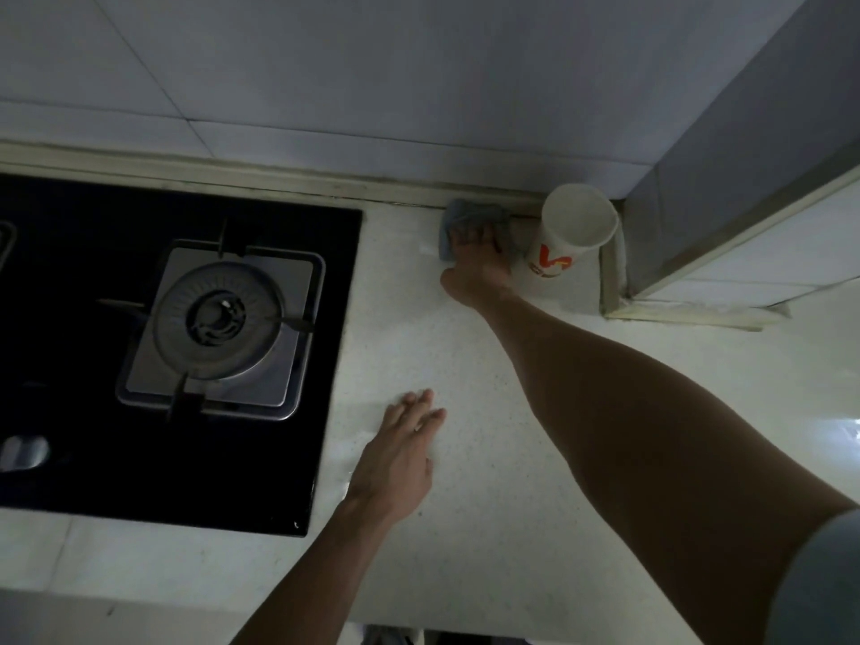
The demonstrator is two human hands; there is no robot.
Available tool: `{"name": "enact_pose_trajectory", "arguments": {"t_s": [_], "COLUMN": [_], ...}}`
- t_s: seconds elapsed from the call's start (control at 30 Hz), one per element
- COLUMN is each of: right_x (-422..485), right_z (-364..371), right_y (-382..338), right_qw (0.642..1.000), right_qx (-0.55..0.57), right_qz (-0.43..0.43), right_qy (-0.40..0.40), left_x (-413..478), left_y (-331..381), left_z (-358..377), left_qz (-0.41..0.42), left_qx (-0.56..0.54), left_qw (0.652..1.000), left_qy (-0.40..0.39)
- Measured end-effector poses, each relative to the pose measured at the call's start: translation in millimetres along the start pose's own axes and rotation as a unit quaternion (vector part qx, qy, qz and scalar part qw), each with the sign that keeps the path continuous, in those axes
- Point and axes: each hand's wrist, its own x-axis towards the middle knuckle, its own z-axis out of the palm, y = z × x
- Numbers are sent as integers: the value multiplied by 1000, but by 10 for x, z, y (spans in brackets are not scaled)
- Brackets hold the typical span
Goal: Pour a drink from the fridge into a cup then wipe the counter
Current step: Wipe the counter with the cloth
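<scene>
A white paper cup [572, 235] with a red and orange logo stands upright in the far right corner of the pale speckled counter [465, 481]. Just left of it, against the back wall, lies a grey-blue cloth [458, 214]. My right hand [474, 263] presses down on the cloth with fingers spread over it, arm stretched far forward. My left hand [402, 453] rests flat on the counter near the hob's right edge, fingers together, holding nothing. The cup's contents are not visible.
A black glass gas hob [83, 346] with a burner and pan support [218, 328] fills the left side. A tiled wall runs behind, and a tiled pillar [726, 179] juts out at the right beside the cup. The room is dim.
</scene>
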Motion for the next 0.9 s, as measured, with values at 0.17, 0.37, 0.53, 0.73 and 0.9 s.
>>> {"name": "enact_pose_trajectory", "arguments": {"t_s": [0.17,0.37,0.53,0.73,0.9], "right_x": [-556,-1338,-2183,-3182,-3875], "right_z": [195,514,892,1304,1667], "right_y": [-52,-205,-243,-177,-346], "right_qw": [998,996,995,994,996], "right_qx": [-13,-49,-64,-84,-70], "right_qz": [-52,-70,-77,-71,-46], "right_qy": [32,16,3,-14,-27], "left_x": [-94,-543,-1253,-2039,-2360], "left_y": [46,-29,-339,-767,-938], "left_z": [-24,157,416,517,569], "left_qz": [23,43,119,74,47], "left_qx": [42,18,118,153,165], "left_qw": [999,997,984,985,984], "left_qy": [20,61,56,31,36]}}
